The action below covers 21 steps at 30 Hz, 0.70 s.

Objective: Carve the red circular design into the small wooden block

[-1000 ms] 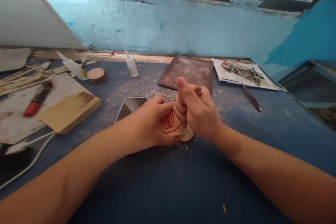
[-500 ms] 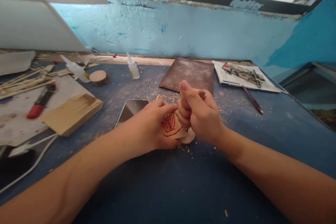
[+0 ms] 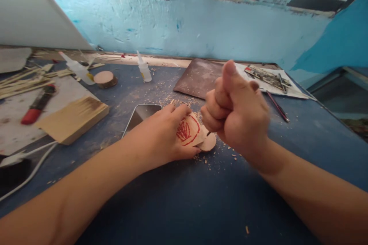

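My left hand (image 3: 169, 132) grips a pale wooden piece (image 3: 191, 130) with red curved lines drawn on it, tilted over the table. Under its right edge lies a pale round wood disc (image 3: 209, 142). My right hand (image 3: 237, 107) is raised to the right of the piece, fingers wrapped in a fist around a tool (image 3: 254, 85); a brown rounded end shows above the fist and a thin dark tip below it. Most of the tool is hidden by the fingers. Wood shavings (image 3: 227, 151) lie around the disc.
Behind my left hand is a phone (image 3: 142, 116). A wooden block (image 3: 76, 118), red-and-black tool (image 3: 38, 105), sticks, glue bottles (image 3: 144, 69) and a wood slice (image 3: 105, 79) are left. Brown sandpaper (image 3: 194, 78) and a dark pencil (image 3: 277, 106) lie behind and right.
My right hand has lifted up and to the right, away from the wooden piece, with the tool in it. More of the red drawing shows. My left hand still holds the piece.
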Tool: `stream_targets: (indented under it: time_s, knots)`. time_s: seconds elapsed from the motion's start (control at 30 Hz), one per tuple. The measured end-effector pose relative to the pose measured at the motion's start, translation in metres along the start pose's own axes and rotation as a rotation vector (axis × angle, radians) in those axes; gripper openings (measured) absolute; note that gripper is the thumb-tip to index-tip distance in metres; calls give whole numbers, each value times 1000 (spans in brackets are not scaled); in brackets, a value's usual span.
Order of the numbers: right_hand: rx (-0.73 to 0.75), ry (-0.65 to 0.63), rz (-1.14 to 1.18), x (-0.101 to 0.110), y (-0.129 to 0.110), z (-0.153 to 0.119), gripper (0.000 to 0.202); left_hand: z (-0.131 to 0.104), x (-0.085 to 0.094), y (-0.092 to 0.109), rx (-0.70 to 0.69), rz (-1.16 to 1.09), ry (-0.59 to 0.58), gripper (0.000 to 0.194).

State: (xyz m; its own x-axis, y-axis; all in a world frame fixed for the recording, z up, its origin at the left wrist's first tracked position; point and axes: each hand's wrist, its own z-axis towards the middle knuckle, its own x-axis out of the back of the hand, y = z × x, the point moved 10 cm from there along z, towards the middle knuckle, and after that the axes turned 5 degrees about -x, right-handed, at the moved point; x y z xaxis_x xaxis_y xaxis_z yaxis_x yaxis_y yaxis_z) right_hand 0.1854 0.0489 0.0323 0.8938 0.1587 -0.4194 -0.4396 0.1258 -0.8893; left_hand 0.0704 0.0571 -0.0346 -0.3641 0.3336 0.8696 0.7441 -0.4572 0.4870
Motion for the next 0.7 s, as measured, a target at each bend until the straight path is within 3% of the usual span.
stream_targets:
  time_s: [0.2, 0.37, 0.53, 0.7]
  knots:
    - [-13, -81, -71, -2, 30, 4, 64, 2, -2, 0, -62, 6, 23, 78]
    - [-16, 11, -60, 2, 20, 4, 67, 1, -2, -2, -50, 34, 23, 75]
    - [8, -6, -64, -1, 7, -4, 67, 0, -4, -2, -37, 74, 9, 73]
    - [-32, -94, -115, 0, 36, -6, 59, 1, 0, 5, -126, -39, 81, 73]
